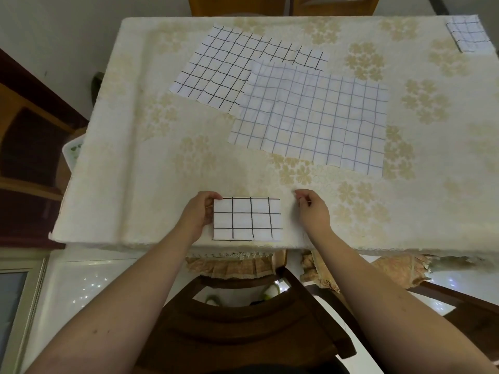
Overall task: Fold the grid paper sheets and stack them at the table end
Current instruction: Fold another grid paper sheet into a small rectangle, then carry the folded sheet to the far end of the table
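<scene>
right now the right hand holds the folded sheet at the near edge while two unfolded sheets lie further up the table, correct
Not quite: the left hand holds the folded sheet, gripping its left edge. The right hand is beside it, not touching it. The head view shows this. The rest stands: the sheet is at the near edge and two unfolded sheets lie further up the table.

Both forearms were bare up to the frame edge, with no sleeves; the left hand (200, 211) and right hand (313, 209) wore nothing.
</scene>
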Demonstrator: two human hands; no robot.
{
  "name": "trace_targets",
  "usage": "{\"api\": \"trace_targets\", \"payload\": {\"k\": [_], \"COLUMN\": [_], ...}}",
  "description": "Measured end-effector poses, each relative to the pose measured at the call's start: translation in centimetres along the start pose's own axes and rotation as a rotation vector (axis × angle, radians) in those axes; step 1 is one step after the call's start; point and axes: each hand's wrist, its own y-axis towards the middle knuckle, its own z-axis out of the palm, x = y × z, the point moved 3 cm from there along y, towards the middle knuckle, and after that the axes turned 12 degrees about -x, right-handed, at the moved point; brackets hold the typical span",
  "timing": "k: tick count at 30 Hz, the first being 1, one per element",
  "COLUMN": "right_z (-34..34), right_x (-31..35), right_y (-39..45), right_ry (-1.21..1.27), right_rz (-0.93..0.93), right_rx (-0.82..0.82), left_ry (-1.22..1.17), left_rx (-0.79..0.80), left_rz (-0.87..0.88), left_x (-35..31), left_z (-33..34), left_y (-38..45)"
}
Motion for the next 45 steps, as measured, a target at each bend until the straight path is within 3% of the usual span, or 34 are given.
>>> {"api": "trace_targets", "payload": {"k": [6, 13, 22, 26, 29, 33, 39, 45], "right_z": [1.2, 1.7, 0.6, -0.6, -1.0, -0.1, -2.0, -2.8], "right_x": [1.0, 1.7, 2.0, 2.5, 2.4, -1.3, 4.5, 5.9], "right_y": [-1.6, -2.8, -3.5, -4.9, -5.7, -5.0, -12.0, -17.9], "right_ry": [0.025, 0.029, 0.197, 0.324, 0.381, 0.415, 0.528, 0.396], "right_rz": [-0.044, -0.058, 0.055, 0.155, 0.241, 0.295, 0.338, 0.289], "right_rx": [0.139, 0.24, 0.392, 0.461, 0.365, 0.236, 0.243, 0.21], "left_ry": [0.193, 0.169, 0.131, 0.141, 0.098, 0.173, 0.197, 0.216], "left_rx": [0.054, 0.137, 0.393, 0.353, 0.292, 0.379, 0.314, 0.343], "left_rz": [0.299, 0.33, 0.312, 0.325, 0.238, 0.083, 0.138, 0.298], "left_x": [-0.2, -1.4, -3.6, -4.6, -3.9, -1.0, 1.5, 0.3], "left_z": [-0.8, -1.0, -0.9, -1.3, -1.8, -2.4, -3.5, -6.4], "left_y": [-0.6, -2.7, -5.3, -6.4, -6.3, -6.5, -7.2, -8.5]}}
